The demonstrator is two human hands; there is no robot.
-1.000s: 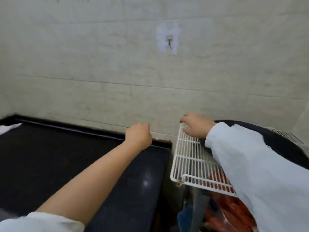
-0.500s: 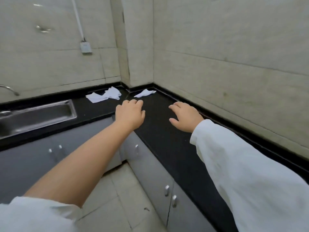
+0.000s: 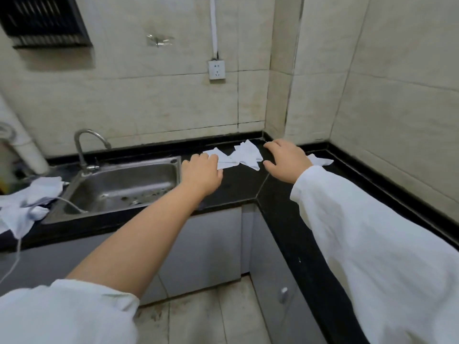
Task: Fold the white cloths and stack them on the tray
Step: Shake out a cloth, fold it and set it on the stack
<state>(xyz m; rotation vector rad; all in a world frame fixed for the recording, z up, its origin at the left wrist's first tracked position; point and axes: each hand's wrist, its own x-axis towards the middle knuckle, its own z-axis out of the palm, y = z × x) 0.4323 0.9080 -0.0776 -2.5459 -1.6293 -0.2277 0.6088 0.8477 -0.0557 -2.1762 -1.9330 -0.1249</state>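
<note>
Both hands, empty with fingers loosely spread, reach over the tabletop [image 3: 243,187]: left hand [image 3: 201,175] touches the white cloths [image 3: 238,157], which lie far-left of the right hand [image 3: 286,161].

We see an L-shaped glossy black stone countertop [image 3: 248,187], crumpled white cloths [image 3: 244,155] in its far corner, inset stainless steel sink [image 3: 124,184], rumpled pale-blue fabric heap [image 3: 27,202] at left end

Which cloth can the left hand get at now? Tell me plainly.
Probably the nearest white cloth: the left hand hovers open at its edge, nothing between them. The small cloth lies beyond the right hand.
</note>
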